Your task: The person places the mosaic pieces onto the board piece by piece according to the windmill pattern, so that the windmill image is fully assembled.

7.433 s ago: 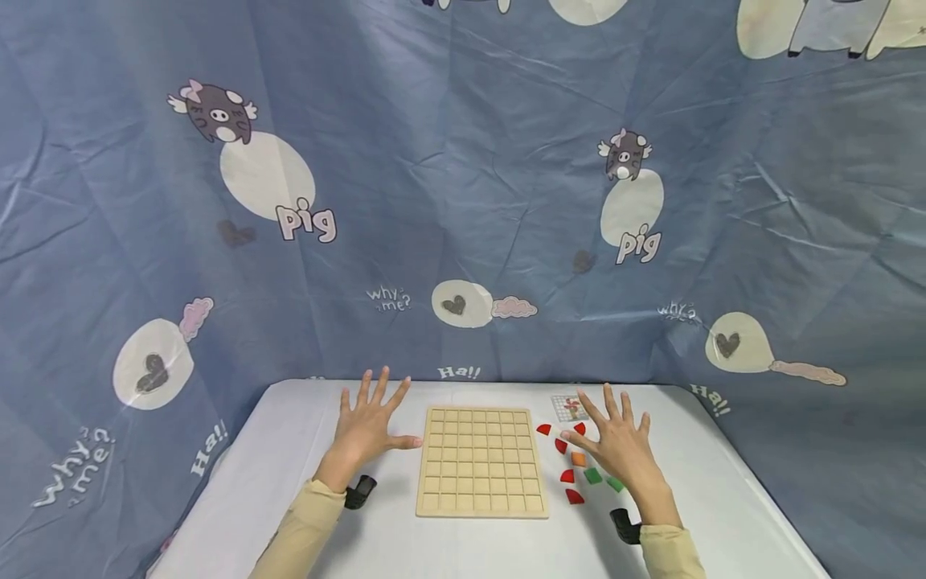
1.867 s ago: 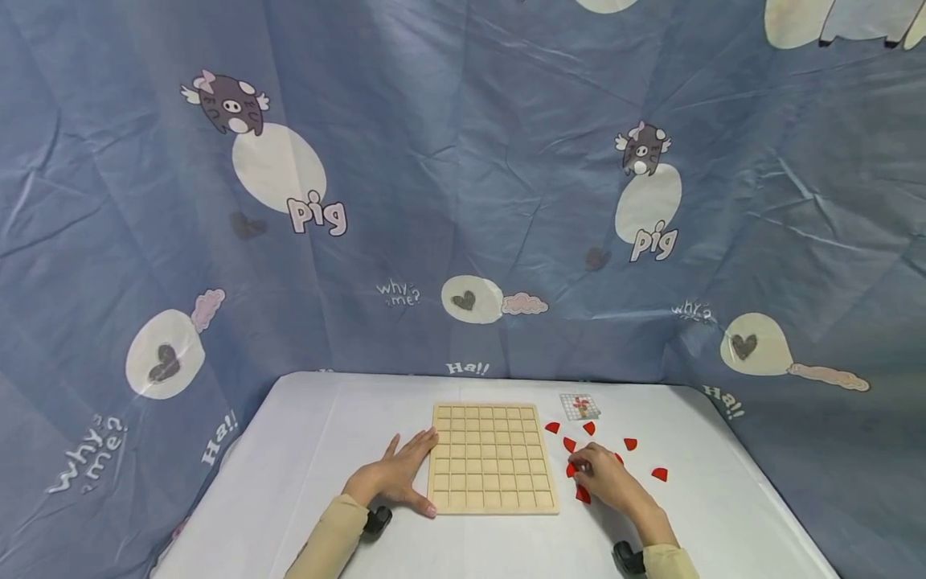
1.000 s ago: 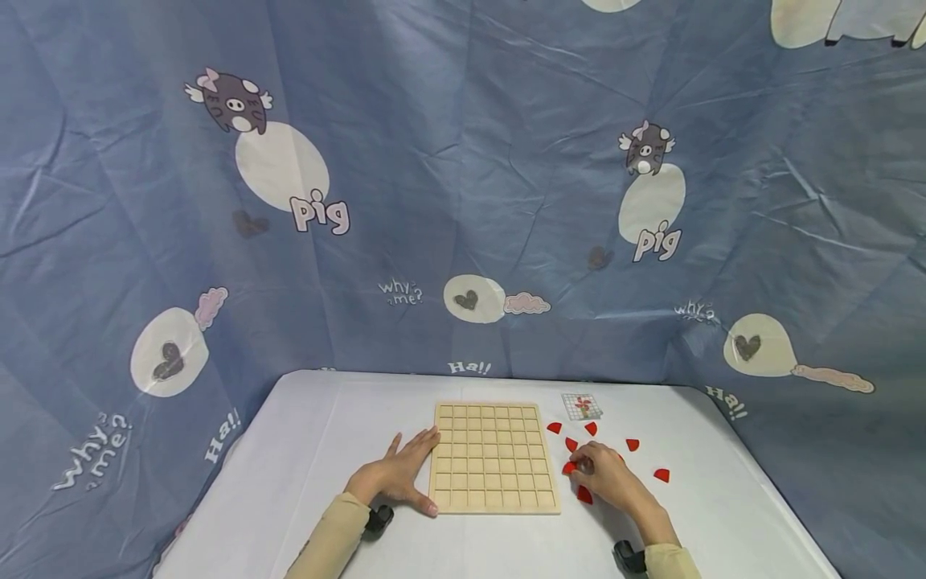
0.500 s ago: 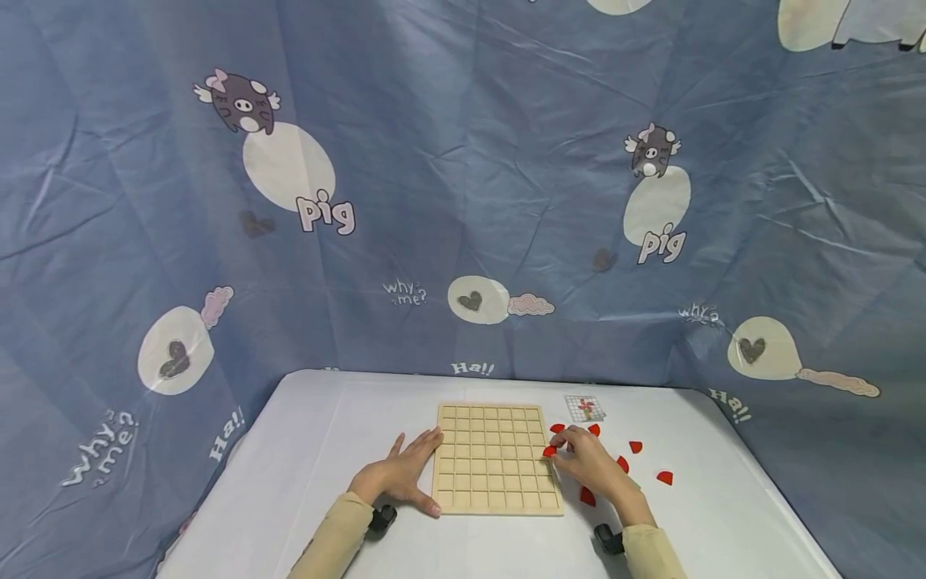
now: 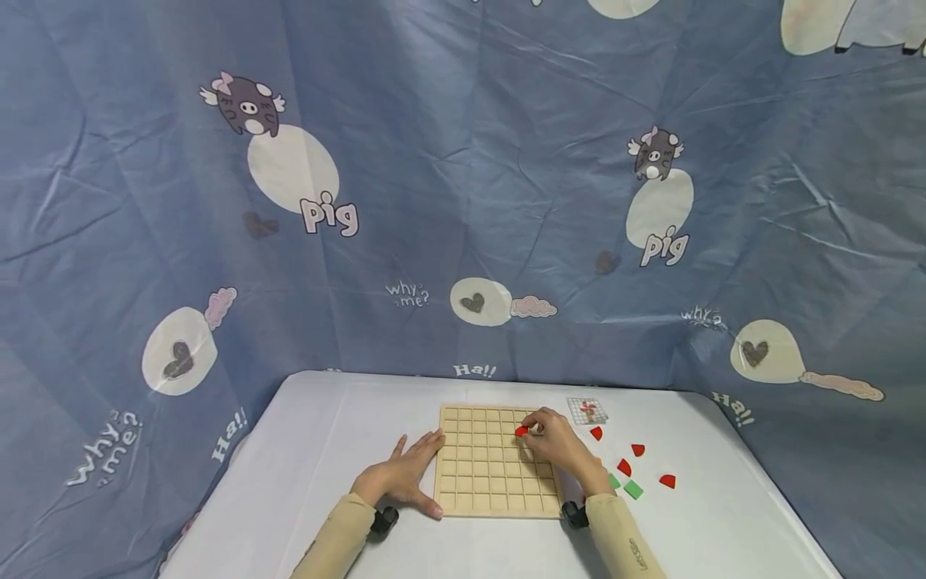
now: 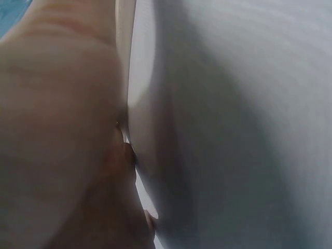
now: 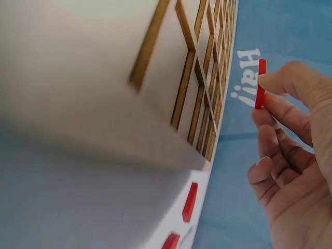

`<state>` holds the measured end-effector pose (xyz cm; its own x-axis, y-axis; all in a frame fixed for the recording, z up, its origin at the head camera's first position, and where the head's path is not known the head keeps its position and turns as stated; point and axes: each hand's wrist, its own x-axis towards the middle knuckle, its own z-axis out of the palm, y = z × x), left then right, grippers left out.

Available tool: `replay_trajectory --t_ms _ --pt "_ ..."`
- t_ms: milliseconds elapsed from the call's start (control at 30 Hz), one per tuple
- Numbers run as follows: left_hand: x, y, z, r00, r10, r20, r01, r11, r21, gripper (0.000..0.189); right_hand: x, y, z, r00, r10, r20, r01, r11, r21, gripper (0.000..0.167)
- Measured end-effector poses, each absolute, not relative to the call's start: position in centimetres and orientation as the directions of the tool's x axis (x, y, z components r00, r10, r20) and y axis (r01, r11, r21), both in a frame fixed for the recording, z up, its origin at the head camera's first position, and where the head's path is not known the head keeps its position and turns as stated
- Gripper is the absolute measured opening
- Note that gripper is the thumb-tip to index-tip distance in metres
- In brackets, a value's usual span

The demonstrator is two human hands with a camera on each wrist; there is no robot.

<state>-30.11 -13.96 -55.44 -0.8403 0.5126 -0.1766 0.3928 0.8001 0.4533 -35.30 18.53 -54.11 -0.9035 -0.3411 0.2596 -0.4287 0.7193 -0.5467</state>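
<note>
My right hand (image 5: 559, 444) pinches a red quarter-circle piece (image 5: 521, 431) between thumb and fingertips. It is over the upper right cells of a wooden grid board (image 5: 481, 481). In the right wrist view, the red piece (image 7: 261, 85) appears edge-on in the fingertips, the other fingers of that hand (image 7: 295, 155) bent loosely. My left hand (image 5: 399, 478) lies palm down with fingers spread, its fingertips and thumb at the board's left edge. Only a blurred part of the left hand (image 6: 57, 129) fills the left wrist view, and its fingertips are mostly hidden there.
A picture card (image 5: 587, 411) with a gridded design lies beyond the board's upper right corner. Right of the board are several red quarter-circle pieces (image 5: 638, 450) and green square pieces (image 5: 633, 489), some partly hidden by my right forearm. A blue patterned cloth (image 5: 405, 201) hangs behind the table.
Both hands were raised with fingers spread; my left has come down to the board's left edge. My right has picked up a red piece from the table and carried it left over the board.
</note>
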Motion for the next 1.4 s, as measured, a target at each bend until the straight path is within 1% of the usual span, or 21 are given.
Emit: replay_trajectory --t_ms 167,433,633,733,867,1067,1200,1300,1400 --pt "-30.2 -14.0 -55.7 -0.843 0.509 -0.176 0.398 0.808 0.434 0.134 -36.5 17.5 -54.3 -0.911 -0.319 0.260 -0.411 0.721 -0.557 0.012" --pt "-30.3 -14.0 -55.7 -0.844 0.508 -0.171 0.404 0.813 0.419 0.135 -38.0 16.2 -54.7 -0.901 -0.334 0.277 -0.434 0.716 -0.547 0.019" --pt "-30.1 -14.0 -55.5 -0.845 0.505 -0.173 0.398 0.812 0.427 0.134 -39.0 15.4 -54.9 -0.886 -0.340 0.315 -0.462 0.707 -0.536 0.018" --pt "-30.0 -14.0 -55.5 -0.842 0.509 -0.179 0.397 0.810 0.432 0.134 -39.4 15.1 -55.1 -0.895 -0.329 0.302 -0.446 0.706 -0.551 0.018" --pt "-30.1 -14.0 -55.5 -0.839 0.513 -0.181 0.402 0.809 0.429 0.134 -39.5 14.7 -55.2 -0.893 -0.332 0.304 -0.448 0.712 -0.540 0.017" --pt "-30.1 -14.0 -55.4 -0.841 0.512 -0.177 0.403 0.810 0.426 0.134 -40.1 14.1 -55.4 -0.874 -0.351 0.336 -0.478 0.746 -0.464 0.012" --pt "-30.1 -14.0 -55.4 -0.840 0.512 -0.179 0.400 0.808 0.433 0.133 -40.4 13.9 -55.7 -0.868 -0.364 0.337 -0.488 0.750 -0.448 0.012" --pt "-30.0 -14.0 -55.3 -0.839 0.514 -0.180 0.401 0.806 0.435 0.132 -40.4 13.7 -55.7 -0.848 -0.390 0.360 -0.523 0.726 -0.446 0.013" --pt "-29.9 -14.0 -55.3 -0.839 0.514 -0.180 0.401 0.806 0.436 0.132 -40.3 13.5 -55.6 -0.806 -0.434 0.403 -0.585 0.687 -0.431 0.012"
